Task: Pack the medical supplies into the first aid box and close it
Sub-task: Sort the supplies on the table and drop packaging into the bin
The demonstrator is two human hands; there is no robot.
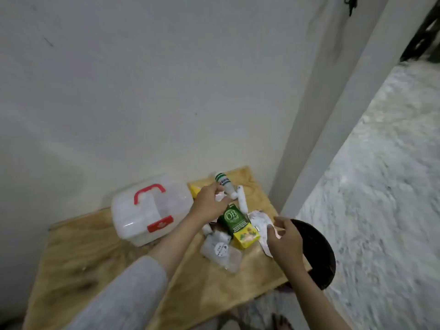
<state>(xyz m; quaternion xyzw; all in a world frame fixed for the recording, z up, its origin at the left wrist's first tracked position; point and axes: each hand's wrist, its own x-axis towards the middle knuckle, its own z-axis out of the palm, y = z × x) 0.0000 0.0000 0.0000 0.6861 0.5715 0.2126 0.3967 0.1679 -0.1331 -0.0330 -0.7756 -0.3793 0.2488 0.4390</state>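
First aid box (pixel 152 210) — translucent white, red handle, lid down, on the wooden table (pixel 78 253) at 9 o'clock of the supplies; long axis runs 11 to 5 o'clock. Left hand (pixel 209 203) pinched on a small white packet (pixel 220 197). Right hand (pixel 283 239) clasps a white sachet (pixel 259 225). Green-yellow carton (pixel 238 226) between them — long axis 11 to 5. White bottle (pixel 223 183) at 12 o'clock.

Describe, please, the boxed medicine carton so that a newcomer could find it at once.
On the wooden table, look right of the translucent first aid box, between the person's two hands. The carton lies in the supply pile; unlike the pale packets around it, it is dark green with a yellow end.
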